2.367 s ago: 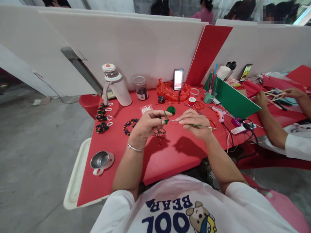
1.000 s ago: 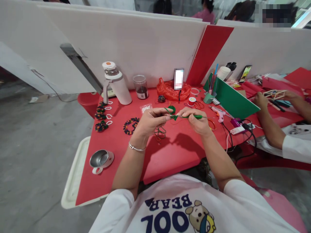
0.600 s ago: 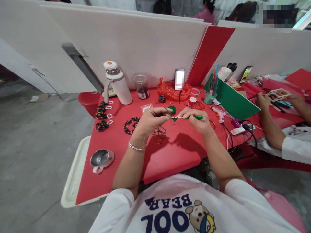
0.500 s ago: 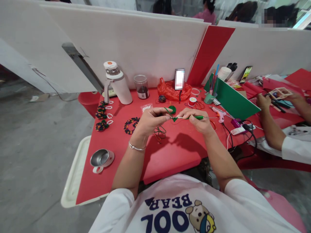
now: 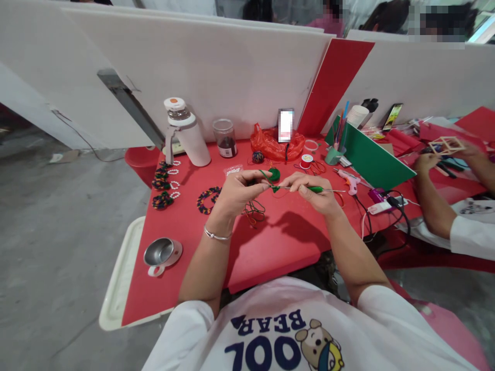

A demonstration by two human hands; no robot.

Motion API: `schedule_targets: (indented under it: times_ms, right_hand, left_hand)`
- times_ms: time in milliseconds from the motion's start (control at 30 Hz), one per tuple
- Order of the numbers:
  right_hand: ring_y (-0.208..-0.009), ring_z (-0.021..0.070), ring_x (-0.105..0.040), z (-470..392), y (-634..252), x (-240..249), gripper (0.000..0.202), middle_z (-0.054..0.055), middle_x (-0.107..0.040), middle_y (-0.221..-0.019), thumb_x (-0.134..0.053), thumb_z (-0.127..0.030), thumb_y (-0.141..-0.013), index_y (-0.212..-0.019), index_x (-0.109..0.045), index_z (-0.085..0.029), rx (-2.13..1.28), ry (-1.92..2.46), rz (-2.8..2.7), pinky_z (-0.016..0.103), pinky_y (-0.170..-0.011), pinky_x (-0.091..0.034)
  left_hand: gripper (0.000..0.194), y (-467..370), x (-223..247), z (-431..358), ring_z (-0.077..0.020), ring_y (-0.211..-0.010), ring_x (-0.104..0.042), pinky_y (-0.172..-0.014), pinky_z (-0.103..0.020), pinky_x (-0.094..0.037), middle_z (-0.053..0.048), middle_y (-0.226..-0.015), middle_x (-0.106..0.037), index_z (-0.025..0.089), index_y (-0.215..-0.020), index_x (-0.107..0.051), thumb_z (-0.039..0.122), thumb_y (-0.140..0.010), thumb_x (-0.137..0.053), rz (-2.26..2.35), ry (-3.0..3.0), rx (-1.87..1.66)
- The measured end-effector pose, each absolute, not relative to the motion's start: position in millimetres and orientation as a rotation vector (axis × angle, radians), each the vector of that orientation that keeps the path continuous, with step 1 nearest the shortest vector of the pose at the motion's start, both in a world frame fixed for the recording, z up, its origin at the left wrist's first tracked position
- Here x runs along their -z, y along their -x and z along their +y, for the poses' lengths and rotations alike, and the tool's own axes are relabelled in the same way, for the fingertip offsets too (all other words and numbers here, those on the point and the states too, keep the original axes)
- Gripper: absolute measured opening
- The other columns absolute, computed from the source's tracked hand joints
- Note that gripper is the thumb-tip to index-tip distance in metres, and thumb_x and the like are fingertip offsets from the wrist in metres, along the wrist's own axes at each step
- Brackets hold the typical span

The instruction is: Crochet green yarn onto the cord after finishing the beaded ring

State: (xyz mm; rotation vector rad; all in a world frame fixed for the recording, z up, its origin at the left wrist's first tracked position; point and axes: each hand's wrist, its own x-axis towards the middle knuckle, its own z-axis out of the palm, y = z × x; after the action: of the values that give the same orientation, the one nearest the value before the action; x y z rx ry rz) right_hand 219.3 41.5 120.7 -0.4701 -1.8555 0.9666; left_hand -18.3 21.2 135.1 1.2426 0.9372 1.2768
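Observation:
My left hand point(image 5: 240, 191) pinches a small piece of green yarn work point(image 5: 275, 189), with a green strand running over its fingers. My right hand point(image 5: 312, 191) is closed on a crochet hook point(image 5: 316, 189) with a green handle; the thin metal end reaches the yarn between my hands. Just behind the fingertips lies a ball of green yarn point(image 5: 274, 174). Loose dark strings point(image 5: 254, 210) are on the red table point(image 5: 266, 252) beneath my left hand. A multicoloured braided ring point(image 5: 205, 200) rests left of my left hand, partly covered by it.
A white flask point(image 5: 191, 136), a jar point(image 5: 225, 138), a phone point(image 5: 286, 125) and a red bag point(image 5: 263, 143) stand at the back. A metal cup point(image 5: 162, 253) is front left. A pink glue gun point(image 5: 350, 181) and green board point(image 5: 373, 158) are right, before another person's hands point(image 5: 428, 162).
My hands have shifted very slightly left with the yarn and the hook. The other person's near hand at the right has moved a little to the right.

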Motion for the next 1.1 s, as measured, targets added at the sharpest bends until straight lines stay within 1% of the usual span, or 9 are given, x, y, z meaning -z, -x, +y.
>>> schedule_targets:
  times_ms: [167, 300, 400, 567, 733, 833, 933, 1100]
  right_hand:
    - [-0.104, 0.0249, -0.076, 40, -219, -120, 0.022, 0.008, -0.082, -0.110, -0.064, -0.042, -0.101, -0.097, -0.079, -0.027, -0.869, 0.492, -1.905, 0.047, -0.095, -0.060]
    - [-0.104, 0.0248, -0.076, 35, -217, -123, 0.019, 0.008, -0.082, -0.111, -0.063, -0.037, -0.102, -0.099, -0.079, -0.027, -0.750, 0.499, -1.945, 0.046, -0.094, -0.059]
    - [-0.103, 0.0241, -0.075, 31, -214, -127, 0.017, 0.008, -0.082, -0.111, -0.062, -0.032, -0.102, -0.100, -0.078, -0.027, -0.654, 0.493, -1.977, 0.045, -0.093, -0.058]
    - [-0.101, 0.0241, -0.075, 25, -209, -132, 0.016, 0.008, -0.082, -0.112, -0.061, -0.030, -0.102, -0.101, -0.077, -0.027, -0.486, 0.504, -2.050, 0.046, -0.091, -0.058]
    - [-0.101, 0.0251, -0.074, 22, -200, -125, 0.017, 0.009, -0.081, -0.115, -0.061, -0.023, -0.100, -0.106, -0.076, -0.028, -0.220, 0.495, -2.082, 0.047, -0.089, -0.059]
    - [-0.105, 0.0257, -0.073, 18, -190, -114, 0.019, 0.011, -0.079, -0.123, -0.063, -0.019, -0.098, -0.110, -0.074, -0.028, 0.008, 0.522, -2.051, 0.047, -0.088, -0.060]
    - [-0.113, 0.0260, -0.072, 16, -180, -103, 0.021, 0.012, -0.076, -0.128, -0.062, -0.018, -0.098, -0.114, -0.072, -0.027, 0.196, 0.554, -1.982, 0.047, -0.091, -0.061]
    - [-0.115, 0.0242, -0.072, 16, -174, -92, 0.020, 0.011, -0.075, -0.132, -0.060, -0.022, -0.101, -0.117, -0.071, -0.029, 0.282, 0.549, -1.935, 0.045, -0.094, -0.061]
  left_hand:
    - [0.027, 17, -137, 20, -0.0096, -0.059, -0.052, -0.054, -0.024, -0.040, -0.004, -0.073, -0.074, 0.018, -0.092, -0.086, 0.022, -0.065, -0.087, 0.971, -1.234, -1.293]
    - [0.028, 16, -138, 20, -0.0081, -0.057, -0.048, -0.052, -0.024, -0.037, -0.002, -0.071, -0.070, 0.017, -0.092, -0.086, 0.022, -0.065, -0.087, 0.982, -1.228, -1.317]
    - [0.027, 16, -138, 20, -0.0078, -0.057, -0.048, -0.052, -0.023, -0.037, -0.002, -0.071, -0.070, 0.018, -0.092, -0.086, 0.022, -0.065, -0.087, 0.972, -1.232, -1.327]
    - [0.027, 16, -138, 20, -0.0090, -0.060, -0.052, -0.052, -0.023, -0.037, -0.003, -0.075, -0.072, 0.018, -0.092, -0.086, 0.024, -0.066, -0.086, 0.988, -1.227, -1.332]
    - [0.031, 12, -137, 22, -0.0066, -0.055, -0.049, -0.049, -0.021, -0.033, -0.002, -0.072, -0.072, 0.017, -0.091, -0.085, 0.021, -0.061, -0.089, 0.938, -1.097, -1.375]
    - [0.035, 6, -137, 24, -0.0033, -0.048, -0.043, -0.044, -0.019, -0.027, 0.000, -0.068, -0.069, 0.016, -0.090, -0.084, 0.019, -0.055, -0.092, 0.851, -0.914, -1.396]
    - [0.036, 3, -138, 24, -0.0006, -0.044, -0.036, -0.042, -0.017, -0.023, 0.003, -0.062, -0.063, 0.015, -0.087, -0.082, 0.017, -0.052, -0.093, 0.764, -0.761, -1.334]
    - [0.037, 5, -140, 23, 0.0004, -0.042, -0.032, -0.040, -0.014, -0.019, 0.007, -0.054, -0.054, 0.015, -0.087, -0.082, 0.014, -0.052, -0.093, 0.652, -0.668, -1.206]
